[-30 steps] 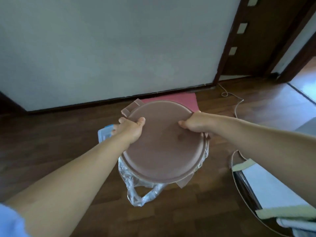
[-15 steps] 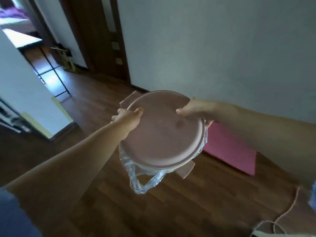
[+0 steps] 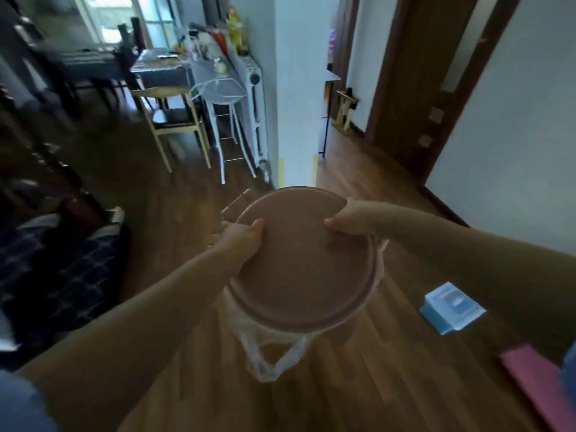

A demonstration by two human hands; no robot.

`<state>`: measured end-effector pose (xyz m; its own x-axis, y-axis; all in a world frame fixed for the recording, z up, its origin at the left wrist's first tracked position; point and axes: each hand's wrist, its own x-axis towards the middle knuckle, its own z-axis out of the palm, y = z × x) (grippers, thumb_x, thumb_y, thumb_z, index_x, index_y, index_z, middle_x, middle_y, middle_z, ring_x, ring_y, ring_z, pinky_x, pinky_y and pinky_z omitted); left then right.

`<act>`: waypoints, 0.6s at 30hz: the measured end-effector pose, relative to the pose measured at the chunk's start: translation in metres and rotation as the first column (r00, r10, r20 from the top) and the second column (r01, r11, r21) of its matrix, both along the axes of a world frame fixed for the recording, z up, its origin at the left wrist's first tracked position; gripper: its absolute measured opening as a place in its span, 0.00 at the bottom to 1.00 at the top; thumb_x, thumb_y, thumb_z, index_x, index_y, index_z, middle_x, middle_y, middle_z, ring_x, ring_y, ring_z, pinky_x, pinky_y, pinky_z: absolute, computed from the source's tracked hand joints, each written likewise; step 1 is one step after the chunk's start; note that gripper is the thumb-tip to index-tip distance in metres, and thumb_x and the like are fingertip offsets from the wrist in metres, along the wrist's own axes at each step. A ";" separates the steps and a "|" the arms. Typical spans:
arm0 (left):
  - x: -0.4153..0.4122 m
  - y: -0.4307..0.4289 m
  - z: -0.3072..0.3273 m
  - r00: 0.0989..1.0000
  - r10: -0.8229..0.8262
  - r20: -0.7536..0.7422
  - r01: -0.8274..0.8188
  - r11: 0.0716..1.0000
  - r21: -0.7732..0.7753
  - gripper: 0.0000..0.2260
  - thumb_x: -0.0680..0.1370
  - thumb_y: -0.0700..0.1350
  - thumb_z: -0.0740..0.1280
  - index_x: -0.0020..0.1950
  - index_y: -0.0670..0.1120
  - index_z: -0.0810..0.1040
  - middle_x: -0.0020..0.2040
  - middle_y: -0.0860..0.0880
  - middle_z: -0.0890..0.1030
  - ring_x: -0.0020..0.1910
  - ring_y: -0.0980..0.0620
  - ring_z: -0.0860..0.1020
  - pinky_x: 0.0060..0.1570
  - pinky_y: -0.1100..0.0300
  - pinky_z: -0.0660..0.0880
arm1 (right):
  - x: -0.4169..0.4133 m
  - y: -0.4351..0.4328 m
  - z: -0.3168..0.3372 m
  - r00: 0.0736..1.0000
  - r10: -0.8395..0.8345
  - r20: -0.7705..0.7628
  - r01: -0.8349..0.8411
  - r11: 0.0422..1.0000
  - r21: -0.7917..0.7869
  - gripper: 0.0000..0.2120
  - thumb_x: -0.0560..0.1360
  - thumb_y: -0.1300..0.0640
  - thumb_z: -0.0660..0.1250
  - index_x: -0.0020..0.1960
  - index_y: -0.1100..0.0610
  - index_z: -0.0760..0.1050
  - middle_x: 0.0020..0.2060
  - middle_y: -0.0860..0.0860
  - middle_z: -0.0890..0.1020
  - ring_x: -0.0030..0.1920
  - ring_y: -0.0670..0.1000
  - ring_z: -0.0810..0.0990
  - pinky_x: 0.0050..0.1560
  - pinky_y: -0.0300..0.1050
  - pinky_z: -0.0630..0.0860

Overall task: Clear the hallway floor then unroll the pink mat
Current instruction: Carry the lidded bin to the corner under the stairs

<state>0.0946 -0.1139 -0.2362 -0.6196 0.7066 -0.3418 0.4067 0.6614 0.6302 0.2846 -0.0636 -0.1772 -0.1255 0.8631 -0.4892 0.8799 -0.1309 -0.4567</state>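
Now both hands clasp a round brownish-pink lidded container (image 3: 302,269) in the middle of the frame, held above the wooden floor (image 3: 374,385). The left hand (image 3: 240,238) grips its left rim, thumb on top of the lid. The right hand (image 3: 346,218) grips the upper right rim, thumb likewise on the lid. A clear plastic bag (image 3: 271,360) hangs from under the container, its handles dangling. The pink mat (image 3: 536,378) lies on the floor at the lower right edge, partly cut off by the frame. A light blue box (image 3: 452,307) sits on the floor right of the container, near the mat but apart from it. A wooden chair (image 3: 174,120) and a white stool (image 3: 224,98) stand in the upper left.
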 end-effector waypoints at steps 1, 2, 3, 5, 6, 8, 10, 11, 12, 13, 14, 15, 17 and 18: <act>-0.025 -0.018 0.001 0.999 0.041 -0.002 -0.041 0.999 -0.006 0.37 0.75 0.62 0.61 0.75 0.40 0.59 0.72 0.39 0.65 0.71 0.38 0.64 0.71 0.49 0.62 | -0.028 -0.010 0.000 0.998 0.050 0.029 -0.051 0.998 0.028 0.25 0.74 0.45 0.65 0.65 0.59 0.70 0.59 0.58 0.76 0.53 0.59 0.78 0.47 0.49 0.77; -0.051 -0.038 0.002 0.996 0.094 0.000 -0.094 0.995 -0.021 0.37 0.75 0.63 0.61 0.75 0.40 0.60 0.72 0.40 0.66 0.70 0.39 0.66 0.70 0.49 0.64 | -0.056 -0.020 0.001 0.993 0.109 0.049 -0.111 0.993 0.043 0.26 0.74 0.44 0.65 0.65 0.59 0.71 0.60 0.58 0.76 0.53 0.59 0.79 0.48 0.47 0.77; -0.081 -0.062 0.004 0.988 0.156 -0.003 -0.156 0.987 -0.040 0.37 0.75 0.63 0.60 0.75 0.40 0.59 0.72 0.40 0.66 0.70 0.38 0.66 0.69 0.49 0.65 | -0.089 -0.033 -0.001 0.982 0.180 0.052 -0.183 0.982 0.046 0.27 0.74 0.43 0.64 0.66 0.59 0.72 0.60 0.58 0.76 0.54 0.58 0.79 0.49 0.45 0.76; -0.119 -0.099 0.007 0.969 0.245 -0.022 -0.246 0.966 -0.084 0.38 0.75 0.64 0.59 0.76 0.40 0.55 0.72 0.38 0.64 0.70 0.37 0.65 0.69 0.47 0.64 | -0.133 -0.057 0.001 0.960 0.279 0.027 -0.280 0.959 0.044 0.27 0.74 0.43 0.65 0.66 0.58 0.72 0.61 0.57 0.76 0.54 0.57 0.78 0.49 0.42 0.73; -0.141 -0.122 0.008 0.955 0.293 -0.042 -0.296 0.951 -0.094 0.39 0.75 0.64 0.59 0.76 0.40 0.54 0.72 0.38 0.63 0.70 0.36 0.65 0.70 0.47 0.63 | -0.160 -0.071 0.000 0.943 0.331 0.022 -0.332 0.943 0.037 0.26 0.75 0.44 0.65 0.67 0.58 0.72 0.62 0.56 0.76 0.55 0.56 0.77 0.48 0.41 0.71; -0.181 -0.169 0.008 0.917 0.393 -0.061 -0.398 0.912 -0.102 0.39 0.75 0.64 0.59 0.76 0.40 0.54 0.72 0.37 0.63 0.70 0.36 0.64 0.70 0.45 0.62 | -0.211 -0.099 -0.004 0.895 0.446 0.019 -0.447 0.893 0.048 0.24 0.76 0.45 0.64 0.66 0.59 0.73 0.61 0.56 0.77 0.52 0.54 0.78 0.46 0.39 0.68; -0.212 -0.216 0.006 0.872 0.485 -0.066 -0.489 0.865 -0.109 0.39 0.74 0.64 0.59 0.75 0.40 0.55 0.72 0.37 0.63 0.70 0.36 0.64 0.70 0.46 0.62 | -0.257 -0.128 -0.010 0.854 0.516 -0.059 -0.517 0.856 0.008 0.17 0.76 0.47 0.66 0.57 0.58 0.78 0.54 0.54 0.80 0.40 0.50 0.78 0.36 0.39 0.73; -0.227 -0.244 0.007 0.838 0.540 -0.079 -0.546 0.830 -0.116 0.39 0.74 0.64 0.59 0.75 0.40 0.56 0.71 0.37 0.64 0.70 0.36 0.64 0.70 0.46 0.62 | -0.283 -0.146 -0.012 0.832 0.547 -0.088 -0.550 0.835 -0.016 0.15 0.76 0.48 0.66 0.56 0.57 0.78 0.55 0.53 0.80 0.38 0.49 0.78 0.30 0.40 0.74; -0.238 -0.267 0.008 0.803 0.591 -0.083 -0.596 0.793 -0.123 0.38 0.74 0.64 0.59 0.75 0.40 0.57 0.71 0.37 0.64 0.70 0.37 0.63 0.70 0.47 0.62 | -0.303 -0.163 -0.012 0.806 0.587 -0.078 -0.591 0.806 -0.039 0.17 0.76 0.48 0.65 0.60 0.56 0.76 0.58 0.53 0.78 0.42 0.51 0.79 0.29 0.42 0.73; -0.245 -0.285 0.008 0.779 0.621 -0.083 -0.627 0.769 -0.126 0.37 0.75 0.63 0.60 0.74 0.40 0.58 0.71 0.37 0.64 0.70 0.37 0.63 0.70 0.47 0.62 | -0.318 -0.174 -0.012 0.781 0.622 -0.046 -0.624 0.779 -0.058 0.22 0.76 0.47 0.64 0.67 0.57 0.71 0.63 0.54 0.75 0.51 0.54 0.79 0.34 0.44 0.72; -0.256 -0.310 0.007 0.746 0.661 -0.082 -0.666 0.737 -0.118 0.35 0.75 0.63 0.59 0.74 0.42 0.59 0.71 0.37 0.63 0.70 0.37 0.63 0.70 0.48 0.61 | -0.341 -0.191 -0.013 0.741 0.671 -0.020 -0.670 0.738 -0.075 0.26 0.77 0.47 0.63 0.72 0.57 0.65 0.67 0.54 0.71 0.60 0.57 0.76 0.40 0.47 0.71; -0.263 -0.331 0.007 0.732 0.675 -0.087 -0.681 0.724 -0.110 0.33 0.76 0.62 0.58 0.74 0.44 0.60 0.72 0.37 0.63 0.70 0.37 0.62 0.71 0.48 0.61 | -0.360 -0.207 -0.014 0.706 0.708 -0.020 -0.707 0.702 -0.083 0.30 0.77 0.47 0.63 0.74 0.57 0.61 0.70 0.54 0.67 0.65 0.58 0.72 0.45 0.49 0.70; -0.275 -0.365 0.005 0.711 0.696 -0.097 -0.703 0.703 -0.108 0.29 0.77 0.61 0.55 0.75 0.47 0.61 0.74 0.39 0.61 0.72 0.38 0.61 0.72 0.48 0.57 | -0.389 -0.236 -0.014 0.620 0.785 -0.003 -0.782 0.618 -0.078 0.32 0.78 0.45 0.61 0.76 0.56 0.56 0.73 0.53 0.63 0.69 0.58 0.68 0.53 0.49 0.69; -0.280 -0.386 0.003 0.672 0.733 -0.109 -0.741 0.663 -0.104 0.29 0.78 0.60 0.54 0.75 0.48 0.60 0.74 0.39 0.61 0.72 0.37 0.60 0.73 0.47 0.55 | -0.406 -0.252 -0.013 0.574 0.819 0.029 -0.817 0.574 -0.056 0.31 0.78 0.44 0.59 0.76 0.57 0.57 0.73 0.54 0.63 0.69 0.58 0.68 0.55 0.47 0.68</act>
